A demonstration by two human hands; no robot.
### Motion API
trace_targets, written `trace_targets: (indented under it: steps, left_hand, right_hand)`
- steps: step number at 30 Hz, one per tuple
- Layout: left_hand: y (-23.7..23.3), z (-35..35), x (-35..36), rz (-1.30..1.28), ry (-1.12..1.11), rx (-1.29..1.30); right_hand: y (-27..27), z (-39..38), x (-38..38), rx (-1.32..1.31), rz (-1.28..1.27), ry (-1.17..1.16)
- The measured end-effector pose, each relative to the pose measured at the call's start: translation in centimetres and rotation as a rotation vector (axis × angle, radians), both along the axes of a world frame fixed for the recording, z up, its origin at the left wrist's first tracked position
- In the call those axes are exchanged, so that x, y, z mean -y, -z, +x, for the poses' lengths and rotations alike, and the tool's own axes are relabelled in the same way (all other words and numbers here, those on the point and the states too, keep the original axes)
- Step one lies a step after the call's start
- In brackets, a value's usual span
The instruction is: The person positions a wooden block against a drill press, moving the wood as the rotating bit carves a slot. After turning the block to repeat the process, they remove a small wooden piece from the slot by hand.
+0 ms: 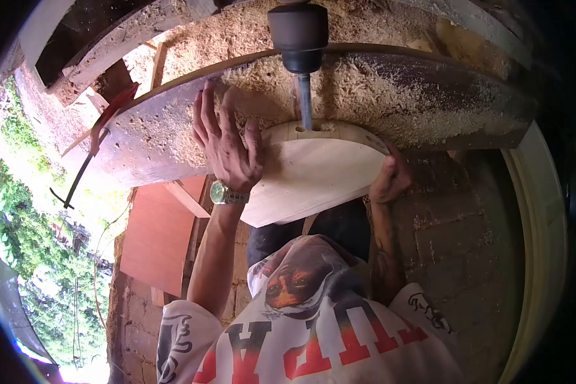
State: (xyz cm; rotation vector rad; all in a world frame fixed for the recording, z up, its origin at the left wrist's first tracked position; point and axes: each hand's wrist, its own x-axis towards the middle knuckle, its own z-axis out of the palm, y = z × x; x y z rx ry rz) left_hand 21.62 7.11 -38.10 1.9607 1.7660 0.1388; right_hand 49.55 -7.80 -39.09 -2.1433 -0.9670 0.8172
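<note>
A pale wooden board point(320, 169) with a curved edge rests against the sawdust-covered work table, its flat face towards me. Holes show along its curved edge. Just above that edge, the steel bit point(305, 102) of a drill chuck point(298, 35) points down, its tip at one hole. My left hand point(229, 141), with a watch at the wrist, lies with fingers stretched over the table, its palm side against the board's left end. Round the board's right end my right hand point(392, 174) is closed, thumb in front; its other fingers are mostly hidden.
Sawdust and shavings coat the dark wooden work table point(153, 137). A red handle-like thing with a black rod point(86, 169) juts out at the left. Below it stands a reddish panel point(160, 230). A block wall point(448, 249) is beneath, and a pale curved frame point(544, 211) stands right.
</note>
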Motion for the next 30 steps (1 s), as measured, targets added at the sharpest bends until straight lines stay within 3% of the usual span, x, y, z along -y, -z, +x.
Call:
trace_targets:
  steps: [3, 24, 30]
  left_hand:
    - [0.04, 0.19, -0.04, 0.012, -0.027, -0.001]
    - [-0.07, 0.79, -0.65, 0.023, -0.027, -0.015]
    - [-0.04, 0.88, -0.68, 0.022, -0.035, -0.007]
  right_hand:
    - [-0.47, -0.09, 0.21, -0.008, -0.087, 0.023]
    - [-0.06, -0.28, 0.34, -0.097, -0.007, 0.1]
    - [0.32, -0.19, 0.48, -0.009, 0.002, 0.053]
